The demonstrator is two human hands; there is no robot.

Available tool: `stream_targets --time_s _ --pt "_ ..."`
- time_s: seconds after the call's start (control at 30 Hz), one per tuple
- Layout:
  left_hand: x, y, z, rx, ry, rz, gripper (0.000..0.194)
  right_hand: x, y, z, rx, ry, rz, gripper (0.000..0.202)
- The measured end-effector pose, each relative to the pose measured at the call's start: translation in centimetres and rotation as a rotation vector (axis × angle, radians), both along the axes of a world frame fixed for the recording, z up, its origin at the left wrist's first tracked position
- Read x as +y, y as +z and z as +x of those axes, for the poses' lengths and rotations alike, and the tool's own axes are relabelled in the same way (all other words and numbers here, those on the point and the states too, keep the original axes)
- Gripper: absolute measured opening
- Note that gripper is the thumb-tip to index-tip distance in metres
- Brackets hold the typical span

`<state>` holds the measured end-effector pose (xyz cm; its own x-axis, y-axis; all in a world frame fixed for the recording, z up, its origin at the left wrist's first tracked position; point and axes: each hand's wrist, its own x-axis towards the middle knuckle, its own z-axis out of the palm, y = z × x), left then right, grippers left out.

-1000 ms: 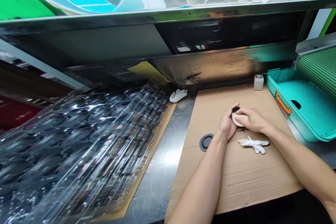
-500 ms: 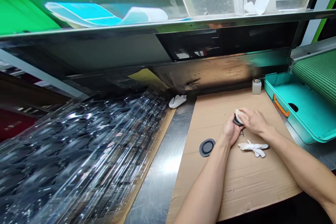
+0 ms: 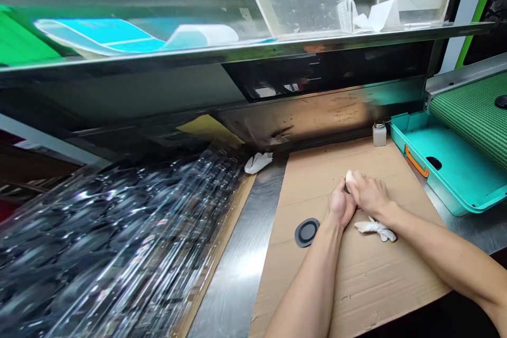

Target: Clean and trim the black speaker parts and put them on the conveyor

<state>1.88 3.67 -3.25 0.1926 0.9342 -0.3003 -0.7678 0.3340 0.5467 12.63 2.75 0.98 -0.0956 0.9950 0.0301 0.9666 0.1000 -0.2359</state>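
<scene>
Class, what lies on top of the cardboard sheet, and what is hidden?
On the cardboard sheet lie a grey disc, a crumpled white item and a small bottle. The left hand, right hand and forearms cover part of it; whatever lies there cannot be seen.

From where I'm standing, the table [image 3: 242,266] is bare metal, brushed and shiny enough to throw back a white glare. The cardboard [image 3: 390,274] on it looks matt and lightly creased. The trays [image 3: 152,245] are clear, very glossy plastic; the bin [image 3: 451,194] is smooth plastic with a soft sheen. The belt [image 3: 471,108] has a ribbed, textured face. The disc [image 3: 307,232] looks dull and matt, the pad [image 3: 349,176] matt too, though partly hidden. The tied cloth [image 3: 374,227] is wrinkled, and the back panel [image 3: 332,110] is scuffed, glossy metal.
</scene>
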Motion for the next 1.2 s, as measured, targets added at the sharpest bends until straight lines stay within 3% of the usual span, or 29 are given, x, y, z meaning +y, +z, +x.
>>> stream_targets --time_s 0.23,0.4,0.63,0.73,0.87,0.97,1.07,1.2 --pt "0.2 -0.3 0.0 0.028 0.045 0.011 0.034 0.4 -0.5 0.6 0.048 -0.003 0.024 0.04" --pt "-0.1 -0.2 -0.7 0.034 0.004 0.032 0.037 2.1 -1.6 3.4 0.088 -0.129 0.079 0.038" --pt "-0.4 0.6 -1.6 -0.078 -0.08 0.077 0.038 2.8 -3.0 4.9 0.076 -0.116 0.056 0.038" --pt "-0.6 0.6 -1.1 0.156 0.031 0.203 0.034 2.8 -2.9 4.7 0.065 -0.114 0.066 0.039" --pt "-1.3 0.3 -0.3 0.789 0.366 0.558 0.076 2.7 -2.7 4.8 0.056 -0.106 0.052 0.041" --pt "-2.0 0.2 -0.1 1.176 0.498 0.844 0.089 2.7 -2.7 4.8 0.056 -0.096 0.045 0.041" --pt "-2.3 0.4 -0.2 1.345 0.584 0.989 0.094 2.7 -2.5 4.8 0.06 -0.091 0.044 0.042" --pt "-2.2 0.5 -0.3 1.408 0.606 1.025 0.098 2.6 -2.2 4.8 0.045 -0.095 0.022 0.043"
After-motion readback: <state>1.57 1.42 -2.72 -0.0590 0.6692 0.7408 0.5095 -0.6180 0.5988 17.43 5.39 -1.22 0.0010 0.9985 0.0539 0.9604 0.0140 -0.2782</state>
